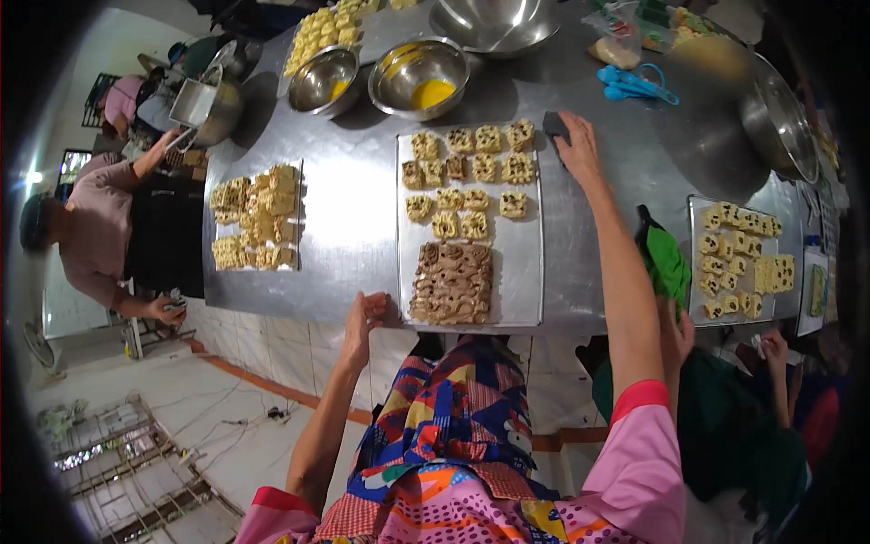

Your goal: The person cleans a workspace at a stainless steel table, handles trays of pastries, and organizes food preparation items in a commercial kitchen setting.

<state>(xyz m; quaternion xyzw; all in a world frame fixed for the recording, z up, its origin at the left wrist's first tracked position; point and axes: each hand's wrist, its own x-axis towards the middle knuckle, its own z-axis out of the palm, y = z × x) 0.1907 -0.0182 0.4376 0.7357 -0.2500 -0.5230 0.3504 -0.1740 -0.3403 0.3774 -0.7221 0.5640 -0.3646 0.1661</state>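
Note:
In front of me a metal tray [518, 272] holds several small pale cake squares [475, 224] with dark swirls. At its near end lies a block of cake with wavy brown frosting [451, 283]. My right hand [580, 150] is stretched beyond the tray's far right corner, closed on a small dark grey object [555, 126]; its kind is unclear, perhaps a cloth or scraper. At the table's front edge, my left hand [365, 313] is beside the tray's near left corner, fingers apart, with nothing visible in it.
Two steel bowls with yellow liquid [433, 94] and a larger bowl [494, 25] stand at the back. Blue measuring spoons [637, 85] lie back right. More cake trays [297, 218] [779, 304] flank mine. A person [95, 213] stands left with a pot [217, 109]; another's hand [678, 340] is near green cloth [668, 263].

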